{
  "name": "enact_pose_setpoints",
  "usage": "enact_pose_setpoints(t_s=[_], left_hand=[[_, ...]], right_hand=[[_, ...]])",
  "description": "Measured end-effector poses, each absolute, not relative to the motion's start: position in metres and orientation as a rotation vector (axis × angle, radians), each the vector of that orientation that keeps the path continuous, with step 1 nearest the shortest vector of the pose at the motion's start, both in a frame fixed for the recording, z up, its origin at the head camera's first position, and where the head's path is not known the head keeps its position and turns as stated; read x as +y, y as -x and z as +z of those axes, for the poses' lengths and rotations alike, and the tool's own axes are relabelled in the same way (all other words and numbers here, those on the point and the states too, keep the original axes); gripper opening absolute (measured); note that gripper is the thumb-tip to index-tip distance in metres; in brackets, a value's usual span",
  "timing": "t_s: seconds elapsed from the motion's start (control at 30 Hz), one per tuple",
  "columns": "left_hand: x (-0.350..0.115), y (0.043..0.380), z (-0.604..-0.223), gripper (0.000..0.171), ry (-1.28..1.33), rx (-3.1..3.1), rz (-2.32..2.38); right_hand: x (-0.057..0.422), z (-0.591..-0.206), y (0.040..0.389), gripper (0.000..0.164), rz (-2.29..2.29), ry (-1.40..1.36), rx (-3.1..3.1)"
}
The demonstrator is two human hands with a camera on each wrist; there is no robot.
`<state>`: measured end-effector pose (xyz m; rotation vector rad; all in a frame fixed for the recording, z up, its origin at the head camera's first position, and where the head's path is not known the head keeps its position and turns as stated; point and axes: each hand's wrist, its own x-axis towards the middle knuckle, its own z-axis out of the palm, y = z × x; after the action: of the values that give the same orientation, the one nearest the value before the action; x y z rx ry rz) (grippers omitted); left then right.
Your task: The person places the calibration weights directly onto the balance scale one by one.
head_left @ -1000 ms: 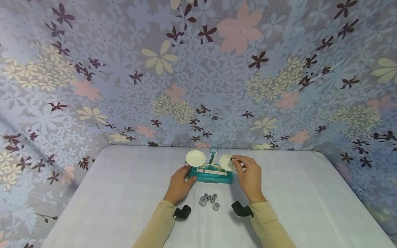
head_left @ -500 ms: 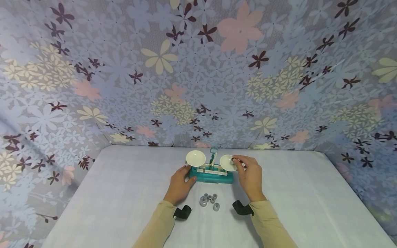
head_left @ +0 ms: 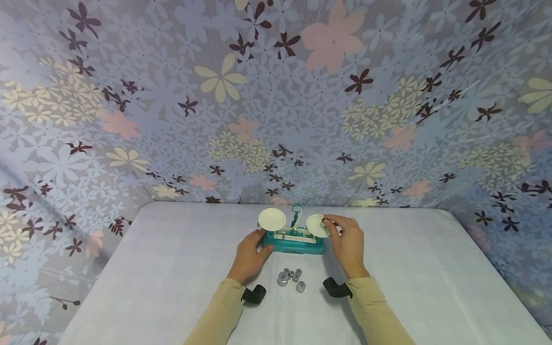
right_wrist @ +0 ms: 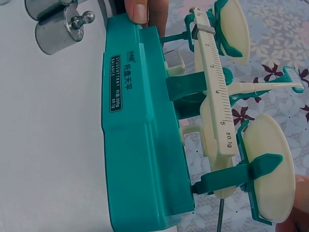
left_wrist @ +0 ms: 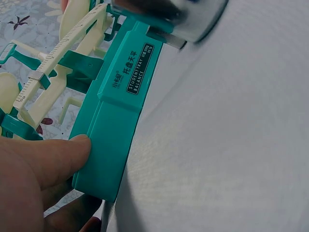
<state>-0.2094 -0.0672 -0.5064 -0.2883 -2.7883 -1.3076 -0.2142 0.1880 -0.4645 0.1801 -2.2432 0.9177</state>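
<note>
A teal student tray balance [head_left: 295, 246] with a white graduated beam stands on the white-covered table. My left hand [head_left: 250, 256] grips the left end of its base, thumb on the front face in the left wrist view and fingers behind. Over the cream right pan [head_left: 314, 231], my right hand [head_left: 348, 244] pinches a small grey metal weight [head_left: 323, 224] between thumb and fingertips. The left pan [head_left: 272, 220] holds nothing. Only a bit of the right hand [right_wrist: 300, 205] shows in the right wrist view, behind the right pan [right_wrist: 273, 169].
Several knobbed metal weights [head_left: 282, 279] stand grouped in front of the balance, one weight [head_left: 300, 287] a little apart to the right. Black wrist cameras [head_left: 254, 294] jut inward from both sleeves. A flowered cloth [head_left: 276, 120] hangs behind the table's far edge.
The right fingertips have shifted very slightly over the right pan, and more of the grey weight shows between them. The left hand and the loose weights stay put.
</note>
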Motion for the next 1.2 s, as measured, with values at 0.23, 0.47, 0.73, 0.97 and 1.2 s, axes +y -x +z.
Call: enact_pose_setpoints(t_s=[0.23,0.47,0.73,0.97,1.2], left_hand=[[-0.067,0.208,-0.506,0.055,0.3,-2.783,-1.296],[-0.066,0.208,-0.504,0.055,0.29,-2.794,-1.304],[-0.068,0.208,-0.503,0.055,0.319,-2.779,-1.295],[-0.068,0.208,-0.502,0.055,0.303,-2.782,-1.308],[-0.068,0.21,-0.504,0.055,0.295,-2.795,-1.313]], right_hand=[[0.187,-0.465,0.214,0.016,0.943,-0.168,-2.247],[0.186,-0.465,0.213,0.019,0.948,-0.163,-2.236],[0.186,-0.46,0.21,0.02,0.935,-0.164,-2.235],[0.18,-0.45,0.202,0.02,0.975,-0.196,-2.247],[0.174,-0.446,0.192,0.022,0.949,-0.239,-2.287]])
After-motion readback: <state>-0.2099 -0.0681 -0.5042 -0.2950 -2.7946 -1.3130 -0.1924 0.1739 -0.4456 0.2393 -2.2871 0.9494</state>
